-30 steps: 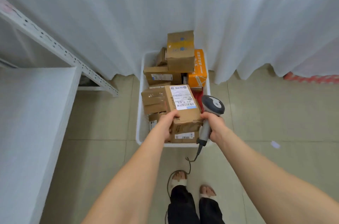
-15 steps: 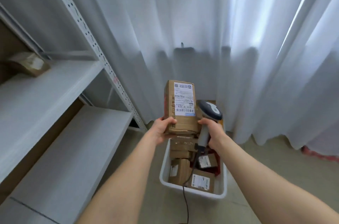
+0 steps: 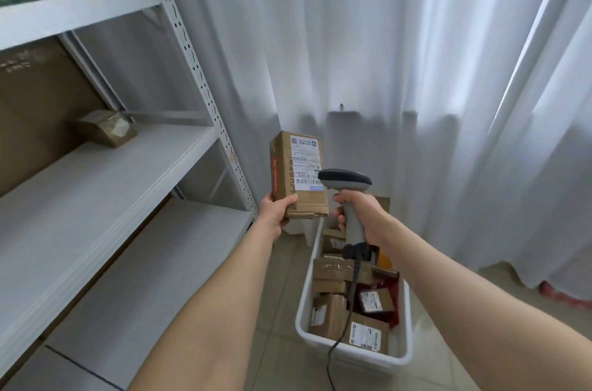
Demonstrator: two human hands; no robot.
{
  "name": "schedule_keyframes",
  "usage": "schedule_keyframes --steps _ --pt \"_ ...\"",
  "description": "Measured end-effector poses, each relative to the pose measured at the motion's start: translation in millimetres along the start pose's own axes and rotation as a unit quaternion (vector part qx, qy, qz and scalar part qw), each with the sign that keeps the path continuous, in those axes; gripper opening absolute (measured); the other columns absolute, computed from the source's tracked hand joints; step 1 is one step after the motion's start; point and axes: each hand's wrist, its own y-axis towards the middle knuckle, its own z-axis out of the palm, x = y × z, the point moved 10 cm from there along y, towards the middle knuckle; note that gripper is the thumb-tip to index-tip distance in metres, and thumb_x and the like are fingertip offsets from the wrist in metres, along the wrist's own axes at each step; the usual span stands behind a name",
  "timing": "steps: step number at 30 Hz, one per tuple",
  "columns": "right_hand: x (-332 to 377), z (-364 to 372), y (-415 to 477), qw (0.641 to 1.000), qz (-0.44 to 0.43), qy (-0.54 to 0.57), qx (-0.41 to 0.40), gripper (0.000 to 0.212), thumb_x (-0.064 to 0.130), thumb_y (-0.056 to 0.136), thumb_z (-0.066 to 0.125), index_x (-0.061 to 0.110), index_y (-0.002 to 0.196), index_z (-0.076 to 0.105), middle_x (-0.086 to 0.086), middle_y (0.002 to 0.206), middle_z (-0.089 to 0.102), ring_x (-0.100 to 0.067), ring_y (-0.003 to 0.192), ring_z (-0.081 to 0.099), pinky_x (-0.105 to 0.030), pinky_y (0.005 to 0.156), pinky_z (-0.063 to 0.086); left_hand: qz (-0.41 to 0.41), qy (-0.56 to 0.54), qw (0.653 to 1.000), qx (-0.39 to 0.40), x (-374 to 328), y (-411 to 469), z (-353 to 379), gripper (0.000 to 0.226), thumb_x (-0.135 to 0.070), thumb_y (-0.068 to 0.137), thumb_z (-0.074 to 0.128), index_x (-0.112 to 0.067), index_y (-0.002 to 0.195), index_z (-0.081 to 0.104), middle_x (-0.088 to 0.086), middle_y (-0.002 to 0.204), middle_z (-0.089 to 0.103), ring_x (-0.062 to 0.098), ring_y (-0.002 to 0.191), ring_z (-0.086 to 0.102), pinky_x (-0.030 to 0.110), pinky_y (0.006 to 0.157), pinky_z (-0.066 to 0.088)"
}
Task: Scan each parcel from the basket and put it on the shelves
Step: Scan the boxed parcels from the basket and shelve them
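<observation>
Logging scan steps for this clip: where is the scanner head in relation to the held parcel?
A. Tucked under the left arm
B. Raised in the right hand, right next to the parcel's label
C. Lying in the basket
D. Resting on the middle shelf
B: the right hand grips the scanner, its head up beside the label of the parcel held upright in the left hand.

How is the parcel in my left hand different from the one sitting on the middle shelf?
The held parcel is upright in the left hand, off any surface; the shelf parcel lies flat on the middle shelf. The held parcel shows a white printed shipping label facing the scanner; the shelf parcel shows only shiny clear tape. The held parcel is tall and narrow, the shelf parcel low and squat. Both are brown cardboard.
</observation>
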Motion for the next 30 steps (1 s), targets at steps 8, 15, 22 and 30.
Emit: schedule_keyframes --steps 8,15,22,30 --pt "2.8 29.4 -7.8 0.999 0.013 -0.041 -0.009 0.014 0.012 0.089 0.059 0.006 0.100 0.056 -0.008 0.062 0.061 -0.016 0.050 0.053 -0.026 0.051 0.049 0.003 -0.011 1.000 -0.015 -5.9 6.4 -30.4 0.041 -0.008 0.087 0.066 -0.011 0.125 0.052 0.009 0.115 0.064 0.020 0.091 0.061 0.031 0.068 0.047" --pt "7.9 37.4 -8.7 0.998 0.008 -0.064 -0.006 0.010 0.014 0.088 0.058 0.008 0.096 0.057 -0.005 0.056 0.060 -0.013 0.044 0.053 -0.023 0.048 0.049 0.003 -0.027 0.999 -0.021 -12.1 6.8 -44.6 0.036 -0.008 0.087 0.067 -0.009 0.120 0.053 0.010 0.115 0.064 0.022 0.091 0.062 0.036 0.074 0.048" --pt "12.4 47.1 -9.7 0.997 0.004 -0.080 0.012 0.011 0.014 0.087 0.058 0.009 0.097 0.057 -0.004 0.054 0.059 -0.012 0.043 0.052 -0.022 0.047 0.049 0.000 -0.032 0.999 -0.024 -13.2 6.8 -52.8 0.038 -0.008 0.088 0.065 -0.006 0.124 0.053 0.013 0.118 0.064 0.025 0.097 0.061 0.041 0.083 0.050" --pt "17.9 48.3 -13.6 0.995 -0.006 -0.102 0.023 0.012 0.014 0.087 0.057 0.011 0.099 0.056 -0.003 0.053 0.057 -0.011 0.043 0.051 -0.021 0.048 0.048 -0.004 -0.044 0.999 -0.026 -14.8 1.3 -48.0 0.031 -0.008 0.090 0.063 -0.007 0.120 0.053 0.013 0.116 0.063 0.025 0.097 0.061 0.041 0.081 0.050"
